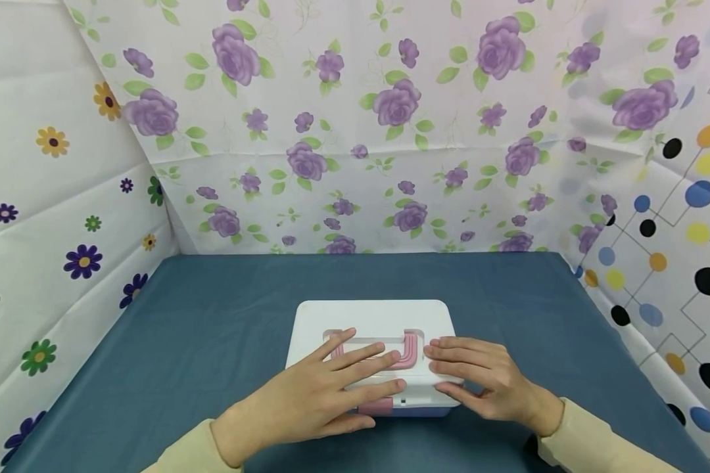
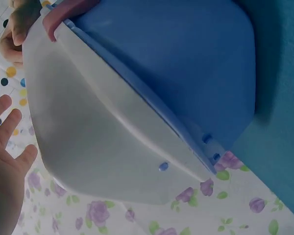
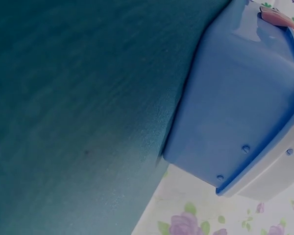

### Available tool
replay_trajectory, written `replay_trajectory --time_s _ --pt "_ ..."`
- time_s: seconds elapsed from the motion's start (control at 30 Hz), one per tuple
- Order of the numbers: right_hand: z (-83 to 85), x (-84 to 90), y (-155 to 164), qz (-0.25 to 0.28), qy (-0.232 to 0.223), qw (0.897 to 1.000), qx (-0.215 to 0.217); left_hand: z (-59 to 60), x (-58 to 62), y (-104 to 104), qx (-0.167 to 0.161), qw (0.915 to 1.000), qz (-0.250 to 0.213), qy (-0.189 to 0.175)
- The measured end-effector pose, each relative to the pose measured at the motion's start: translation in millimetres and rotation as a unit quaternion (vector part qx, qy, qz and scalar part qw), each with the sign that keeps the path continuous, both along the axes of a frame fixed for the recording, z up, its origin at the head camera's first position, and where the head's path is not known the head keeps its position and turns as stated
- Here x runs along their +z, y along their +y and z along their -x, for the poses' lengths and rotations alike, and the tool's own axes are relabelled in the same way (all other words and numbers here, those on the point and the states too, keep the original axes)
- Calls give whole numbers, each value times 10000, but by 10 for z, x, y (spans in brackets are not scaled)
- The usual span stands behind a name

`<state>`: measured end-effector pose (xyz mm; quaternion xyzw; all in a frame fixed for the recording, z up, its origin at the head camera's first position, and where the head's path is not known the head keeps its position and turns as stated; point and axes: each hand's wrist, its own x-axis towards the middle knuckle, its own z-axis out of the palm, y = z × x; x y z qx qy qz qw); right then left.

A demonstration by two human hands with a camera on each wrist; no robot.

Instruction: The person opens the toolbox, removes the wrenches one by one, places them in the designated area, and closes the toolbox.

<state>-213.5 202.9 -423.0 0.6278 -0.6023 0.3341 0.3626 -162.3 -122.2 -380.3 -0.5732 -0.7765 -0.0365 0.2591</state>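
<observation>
Head view: one blue storage box (image 1: 428, 412) with white lid (image 1: 367, 316) is sitting at six o'clock on blue tablecloth (image 1: 213, 322); pink carry handle (image 1: 411, 349) lying in its recess, pink latch (image 1: 376, 407) facing six. Left hand (image 1: 313, 392), fingers spreading wide, is hovering toward the lid's seven o'clock; right hand (image 1: 494, 376), fingers lying close together, is resting at its four.

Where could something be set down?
Blue cloth lies bare left of the box, between box and rose backdrop, and between right hand and dotted curtain. The lid is crowded: left hand over the handle, right hand beside it.
</observation>
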Motion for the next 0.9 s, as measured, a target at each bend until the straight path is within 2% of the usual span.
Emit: replay_trajectory --time_s 0.17,0.43,0.67,0.9 --pt "-10 3 -8 34 23 10000 -19 -14 -24 27 -11 9997 117 233" --pt "-15 -33 -14 11 8 9999 -171 -48 -168 37 -125 9983 267 509" --pt "-12 -20 -15 -11 11 9999 -156 -61 -241 54 -272 9967 342 680" --pt "6 -76 6 -88 -67 9997 -217 -62 -307 54 -475 9911 702 1029"
